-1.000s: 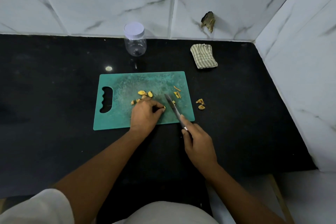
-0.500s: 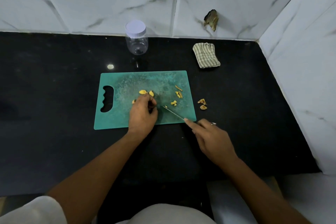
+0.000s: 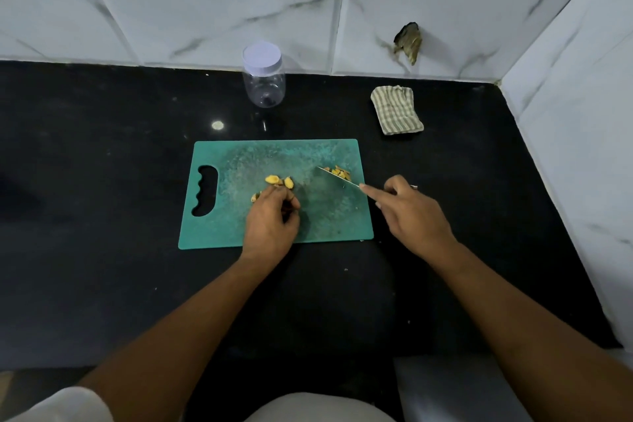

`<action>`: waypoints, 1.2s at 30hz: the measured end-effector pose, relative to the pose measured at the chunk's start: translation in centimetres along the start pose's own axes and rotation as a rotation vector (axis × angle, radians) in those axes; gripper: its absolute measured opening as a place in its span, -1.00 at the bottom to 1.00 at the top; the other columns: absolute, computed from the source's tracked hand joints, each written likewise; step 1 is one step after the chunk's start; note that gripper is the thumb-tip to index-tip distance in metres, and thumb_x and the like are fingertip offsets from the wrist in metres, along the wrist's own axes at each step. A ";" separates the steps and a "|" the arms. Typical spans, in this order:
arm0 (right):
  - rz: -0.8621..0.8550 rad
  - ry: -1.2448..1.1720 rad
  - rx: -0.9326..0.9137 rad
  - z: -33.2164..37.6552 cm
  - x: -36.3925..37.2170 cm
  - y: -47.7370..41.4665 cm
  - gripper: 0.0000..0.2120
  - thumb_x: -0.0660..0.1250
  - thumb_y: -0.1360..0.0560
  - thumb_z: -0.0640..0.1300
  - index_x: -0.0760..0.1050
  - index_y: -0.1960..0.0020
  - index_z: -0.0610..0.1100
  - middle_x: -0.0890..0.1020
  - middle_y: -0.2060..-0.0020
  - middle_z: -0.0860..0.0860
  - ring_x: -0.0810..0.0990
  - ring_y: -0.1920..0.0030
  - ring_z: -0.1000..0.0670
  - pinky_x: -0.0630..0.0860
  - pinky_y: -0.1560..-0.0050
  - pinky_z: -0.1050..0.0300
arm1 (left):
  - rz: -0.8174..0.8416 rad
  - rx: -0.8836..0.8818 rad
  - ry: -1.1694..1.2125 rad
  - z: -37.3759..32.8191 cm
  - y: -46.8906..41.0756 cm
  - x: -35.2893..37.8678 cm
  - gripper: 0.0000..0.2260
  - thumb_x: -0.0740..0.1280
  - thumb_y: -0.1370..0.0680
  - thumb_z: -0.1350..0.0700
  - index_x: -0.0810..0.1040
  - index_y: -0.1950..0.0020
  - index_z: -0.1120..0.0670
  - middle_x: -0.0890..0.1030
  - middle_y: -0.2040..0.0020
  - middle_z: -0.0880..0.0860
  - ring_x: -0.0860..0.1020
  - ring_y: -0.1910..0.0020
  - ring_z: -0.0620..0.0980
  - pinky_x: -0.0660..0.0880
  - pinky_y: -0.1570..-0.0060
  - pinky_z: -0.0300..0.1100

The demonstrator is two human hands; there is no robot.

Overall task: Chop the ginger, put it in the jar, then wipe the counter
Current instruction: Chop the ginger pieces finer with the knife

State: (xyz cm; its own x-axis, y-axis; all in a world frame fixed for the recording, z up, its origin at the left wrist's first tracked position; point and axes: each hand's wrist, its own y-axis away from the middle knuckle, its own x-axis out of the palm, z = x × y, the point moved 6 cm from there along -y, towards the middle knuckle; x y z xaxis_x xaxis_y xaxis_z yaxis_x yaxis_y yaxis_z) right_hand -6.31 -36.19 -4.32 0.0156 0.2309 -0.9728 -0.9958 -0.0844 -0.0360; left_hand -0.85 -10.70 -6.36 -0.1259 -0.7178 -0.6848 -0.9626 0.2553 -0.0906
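Observation:
A green cutting board (image 3: 236,161) lies on the black counter (image 3: 102,181). Yellow ginger pieces (image 3: 279,180) sit at its middle, and a smaller pile of ginger (image 3: 339,171) lies near its right edge. My left hand (image 3: 272,221) rests on the board with fingers curled on ginger bits just below the middle pieces. My right hand (image 3: 411,212) grips the knife (image 3: 337,177) at the board's right edge, forefinger along the spine, blade tip against the small pile. The clear jar (image 3: 263,84) with its white lid on stands behind the board. A striped cloth (image 3: 396,110) lies at the back right.
White marble tiled walls close the counter at the back and on the right (image 3: 565,147). A dark damaged patch (image 3: 407,41) is on the back wall above the cloth. The counter's front edge is near my body.
My right hand moved right and away with the knife, the blade swinging from beside my left hand to the small pile at the board's right edge. My left hand stayed put.

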 end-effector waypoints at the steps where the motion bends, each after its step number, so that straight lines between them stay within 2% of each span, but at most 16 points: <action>1: 0.001 -0.004 0.004 0.0 -0.1 -0.4 -0.56 0.25 -0.67 -0.08 0.40 -0.52 0.16 0.45 -0.11 0.01 0.53 0.23 0.00 0.57 0.30 -0.02 | 0.002 0.001 0.002 -0.1 0.0 0.0 -0.79 0.39 -0.51 0.29 0.50 0.13 -0.02 0.53 0.08 -0.07 0.46 0.11 -0.22 0.34 0.16 -0.43; 7: -0.010 -0.108 0.050 0.6 -0.5 -2.5 -0.56 0.28 -0.67 -0.11 0.43 -0.52 0.14 0.44 -0.07 0.04 0.54 0.18 -0.01 0.58 0.22 -0.06 | 0.022 -0.001 0.042 -0.5 0.0 -0.4 -0.80 0.41 -0.52 0.29 0.53 0.12 -0.02 0.54 0.07 -0.07 0.49 0.09 -0.24 0.39 0.12 -0.47; 9: -0.028 -0.182 0.082 1.0 -0.6 -2.7 -0.56 0.29 -0.66 -0.10 0.43 -0.51 0.17 0.44 -0.04 0.09 0.54 0.14 0.02 0.56 0.17 0.01 | 0.014 0.014 0.060 -0.9 -0.3 -1.0 -0.83 0.41 -0.53 0.27 0.55 0.10 -0.01 0.55 0.08 -0.09 0.52 0.12 -0.20 0.43 0.13 -0.41; 11: -0.093 -0.327 0.133 1.4 -0.8 -2.1 -0.55 0.32 -0.64 -0.12 0.45 -0.49 0.17 0.44 0.02 0.11 0.53 0.14 0.09 0.52 0.15 0.11 | -0.031 0.022 0.031 -1.3 -0.9 -2.0 -0.88 0.42 -0.54 0.21 0.57 0.06 -0.01 0.56 0.07 -0.10 0.53 0.14 -0.16 0.52 0.14 -0.25; 13: -0.175 -0.491 0.205 1.7 -0.6 -1.0 -0.55 0.35 -0.63 -0.15 0.49 -0.47 0.15 0.48 0.05 0.10 0.54 0.10 0.11 0.53 0.09 0.13 | -0.080 0.016 -0.099 -1.3 -2.0 -2.8 -0.92 0.44 -0.55 0.09 0.60 -0.01 -0.02 0.58 0.02 -0.10 0.54 0.08 -0.11 0.56 0.10 -0.13; 16: -0.235 -0.634 0.297 2.5 0.6 1.4 -0.58 0.36 -0.62 -0.19 0.54 -0.43 0.09 0.52 0.08 0.11 0.56 0.09 0.11 0.56 0.02 0.06 | -0.032 0.014 -0.404 -1.2 -4.0 -2.5 -0.75 0.42 -0.55 -0.09 0.62 -0.14 0.02 0.57 -0.08 0.01 0.53 -0.07 0.04 0.56 -0.02 0.00; 18: -0.237 -0.698 0.326 3.3 1.4 3.0 -0.60 0.36 -0.62 -0.19 0.55 -0.42 0.09 0.52 0.09 0.18 0.56 0.13 0.10 0.58 0.06 0.03 | 0.019 0.030 -0.586 -1.4 -4.7 -1.9 -0.72 0.38 -0.58 -0.13 0.64 -0.17 0.02 0.57 -0.11 0.04 0.51 -0.13 0.09 0.53 -0.10 0.03; 21: -0.238 -0.748 0.338 4.1 2.1 4.9 -0.61 0.35 -0.63 -0.17 0.55 -0.40 0.12 0.53 0.02 0.28 0.59 0.12 0.08 0.62 0.05 -0.07 | 0.035 0.055 -0.676 -1.8 -5.2 -1.3 -0.73 0.35 -0.59 -0.14 0.65 -0.18 -0.02 0.58 -0.13 0.02 0.51 -0.15 0.09 0.50 -0.13 0.03; 25: -0.232 -0.745 0.350 4.7 2.2 6.7 -0.60 0.35 -0.63 -0.15 0.53 -0.41 0.15 0.51 0.06 0.25 0.59 0.13 0.07 0.61 0.05 -0.09 | 0.048 0.086 -0.660 -1.8 -5.6 -1.3 -0.77 0.37 -0.59 -0.13 0.65 -0.15 -0.05 0.64 -0.12 -0.01 0.51 -0.15 0.08 0.46 -0.13 0.03; 29: -0.235 -0.755 0.372 4.9 2.0 7.3 -0.60 0.36 -0.62 -0.15 0.53 -0.41 0.16 0.51 0.10 0.19 0.59 0.14 0.05 0.61 0.07 -0.13 | 0.090 0.193 -0.663 -2.4 -5.8 -1.1 -0.81 0.38 -0.58 -0.12 0.66 -0.11 -0.07 0.67 -0.07 -0.03 0.52 -0.13 0.06 0.40 -0.14 0.04; 36: -0.241 -0.795 0.422 5.3 2.6 7.8 -0.61 0.38 -0.61 -0.13 0.55 -0.38 0.18 0.52 0.11 0.13 0.59 0.12 0.03 0.61 0.06 -0.19 | 0.138 0.182 -0.290 -2.6 -2.3 0.5 -0.87 0.46 -0.53 0.08 0.67 -0.07 -0.04 0.71 0.00 -0.03 0.57 -0.03 0.06 0.52 -0.04 -0.02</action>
State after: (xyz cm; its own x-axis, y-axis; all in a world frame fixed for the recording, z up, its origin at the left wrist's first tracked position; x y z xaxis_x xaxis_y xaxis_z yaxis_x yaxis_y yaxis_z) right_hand -14.52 -31.08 -5.88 0.3151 0.8056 -0.5017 -0.9265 0.3757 0.0213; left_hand 0.64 -13.37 -4.62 -0.1534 -0.4614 -0.8738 -0.8795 0.4669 -0.0922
